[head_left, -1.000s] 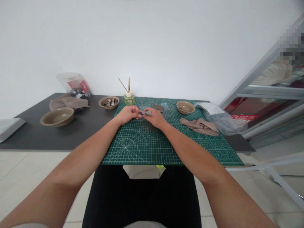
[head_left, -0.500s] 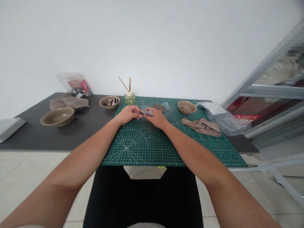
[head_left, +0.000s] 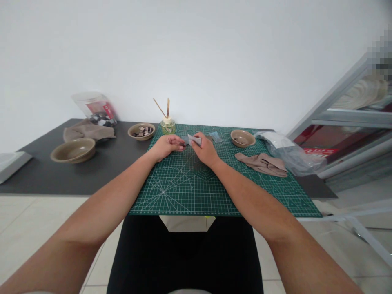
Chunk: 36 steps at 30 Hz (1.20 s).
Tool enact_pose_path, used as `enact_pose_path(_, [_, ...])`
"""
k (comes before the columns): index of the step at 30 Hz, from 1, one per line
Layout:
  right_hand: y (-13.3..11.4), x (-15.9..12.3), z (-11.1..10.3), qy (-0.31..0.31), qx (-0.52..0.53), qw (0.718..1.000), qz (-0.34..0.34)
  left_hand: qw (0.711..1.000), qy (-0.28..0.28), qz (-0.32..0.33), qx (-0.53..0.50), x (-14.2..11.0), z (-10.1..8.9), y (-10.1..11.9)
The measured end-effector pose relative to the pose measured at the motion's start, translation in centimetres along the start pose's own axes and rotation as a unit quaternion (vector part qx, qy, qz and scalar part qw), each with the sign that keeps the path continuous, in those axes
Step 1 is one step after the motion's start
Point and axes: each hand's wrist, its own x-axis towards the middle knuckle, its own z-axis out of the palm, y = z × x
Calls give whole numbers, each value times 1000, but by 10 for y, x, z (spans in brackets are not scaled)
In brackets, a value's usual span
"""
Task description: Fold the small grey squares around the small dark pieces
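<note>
Grey pc [head_left: 194, 140], thin & sheet-like, sits near frame ctr, pinched btwn thumb & fingers of the person's R hand [head_left: 206, 151], its other fingers curled in. L hand [head_left: 165, 148] is just left of it, thumb & fingertips pressed together on a small dark item [head_left: 183, 144], too small to ID. Hands are apart, both above the green mat [head_left: 196, 196] w/ white grid lines.

Blue packet [head_left: 216, 137] lies on the mat just beyond R hand. Diffuser bottle [head_left: 168, 126] w/ sticks stands upright at the mat's far-left corner; disc bowl [head_left: 141, 138], w/ dark-rimmed pcs inside, is just left of it. Right of ctr, R bowl [head_left: 243, 142] holds a few small bits, unclear; brown cloth [head_left: 261, 164] lies crumpled below it. Clear plastic bag [head_left: 289, 153] is at mid-right of the frame, partly over the mat's edge.

At frame left, large bowl [head_left: 73, 151] sits on the dark table [head_left: 116, 171], w/ 2nd cloth [head_left: 88, 131] just behind & a tilted clear jar [head_left: 92, 102] w/ black & white pcs near the wall. White device [head_left: 14, 163] is at the far-left edge, partly cut off.
</note>
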Motion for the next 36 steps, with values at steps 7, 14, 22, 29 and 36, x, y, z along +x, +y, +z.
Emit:
enact_pose_path(7, [-10,-1,0,-37,-83,995,-50,1000,9,-24,9,-5,10,4])
enact_pose_path(14, [-21,-3,4,-110,-158,978,-76,996,46,8,73,-3,9,3])
enact_pose_path(22, [-25,-2,2,-137,-199,963,-117,983,81,79,143,-2,5,3])
enact_pose_path(29, [-35,-2,-4,-142,-263,952,-65,988,78,78,111,-2,5,2])
enact_pose_path(36, [-37,-3,-2,-168,-271,941,-110,988,62,66,127,-3,6,4])
